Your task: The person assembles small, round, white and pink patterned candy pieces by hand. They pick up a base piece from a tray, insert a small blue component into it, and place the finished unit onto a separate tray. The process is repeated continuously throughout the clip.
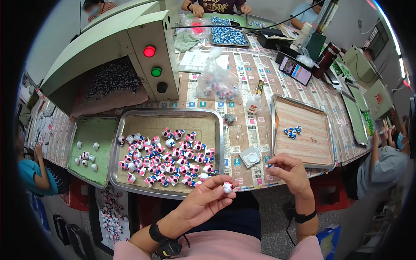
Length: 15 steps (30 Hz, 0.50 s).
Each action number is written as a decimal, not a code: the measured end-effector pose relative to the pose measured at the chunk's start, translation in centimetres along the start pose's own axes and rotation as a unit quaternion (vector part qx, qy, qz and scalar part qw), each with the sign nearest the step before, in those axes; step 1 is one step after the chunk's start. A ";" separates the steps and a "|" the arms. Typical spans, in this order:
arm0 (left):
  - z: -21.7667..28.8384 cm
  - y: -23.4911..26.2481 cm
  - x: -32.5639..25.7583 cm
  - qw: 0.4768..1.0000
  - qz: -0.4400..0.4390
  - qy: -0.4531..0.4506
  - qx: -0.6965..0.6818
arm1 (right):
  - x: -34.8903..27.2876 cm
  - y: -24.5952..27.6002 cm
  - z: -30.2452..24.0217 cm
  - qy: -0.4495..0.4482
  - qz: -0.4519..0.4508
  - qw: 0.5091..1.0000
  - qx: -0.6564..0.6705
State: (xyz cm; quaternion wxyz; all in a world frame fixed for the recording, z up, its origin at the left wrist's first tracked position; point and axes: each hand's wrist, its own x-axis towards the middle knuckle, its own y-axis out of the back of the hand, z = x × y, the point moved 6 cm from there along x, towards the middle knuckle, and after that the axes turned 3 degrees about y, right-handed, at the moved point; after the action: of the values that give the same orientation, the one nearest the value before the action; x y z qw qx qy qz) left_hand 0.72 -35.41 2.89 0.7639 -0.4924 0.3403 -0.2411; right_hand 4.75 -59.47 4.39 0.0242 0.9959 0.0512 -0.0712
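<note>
Between the thumb and fingers of my left hand [206, 198] is a small white figurine head [228, 187] with a dark and pink face patch. My right hand [289, 172] pinches a small blue piece [270, 165] near the table's front edge. The two parts are apart. To the left of my hands, a large metal tray [219, 143] holds many white, pink and blue figurines [167, 158]. On the right, a cloth-lined tray [299, 151] bears several small blue pieces [293, 132]. A small white dish [250, 156] sits between the trays, beyond my hands.
A green-lined tray [78, 134] with white pieces stands far left, before a machine [130, 39] with red and green lights. Beyond the dish are a white bottle [253, 104], a plastic bag of parts [219, 82] and a phone [295, 69]. Other people sit around the table.
</note>
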 end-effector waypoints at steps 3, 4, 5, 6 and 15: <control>0.0 -0.1 0.1 1.000 0.004 -0.007 -0.007 | -0.1 -1.8 -1.1 0.002 -0.004 1.000 0.006; 0.0 0.0 0.0 1.000 0.003 -0.012 -0.018 | 0.0 -1.9 -1.2 0.011 -0.002 1.000 -0.011; 0.0 0.2 -0.1 0.999 0.001 -0.018 -0.029 | 0.1 -2.1 -1.3 0.021 0.000 0.999 -0.028; -0.2 0.4 -0.2 0.999 -0.008 -0.018 -0.027 | 0.3 -2.1 -1.3 0.044 0.013 0.996 -0.070; -0.4 0.3 -0.7 1.000 0.020 0.017 -0.004 | 1.8 -4.1 -2.7 0.233 0.074 0.894 -0.376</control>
State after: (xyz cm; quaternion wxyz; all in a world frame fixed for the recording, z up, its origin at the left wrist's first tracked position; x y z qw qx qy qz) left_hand 0.00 -35.08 2.70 0.7605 -0.4845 0.3645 -0.2324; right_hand 6.42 -55.05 6.62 0.3898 0.9013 0.0045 0.1890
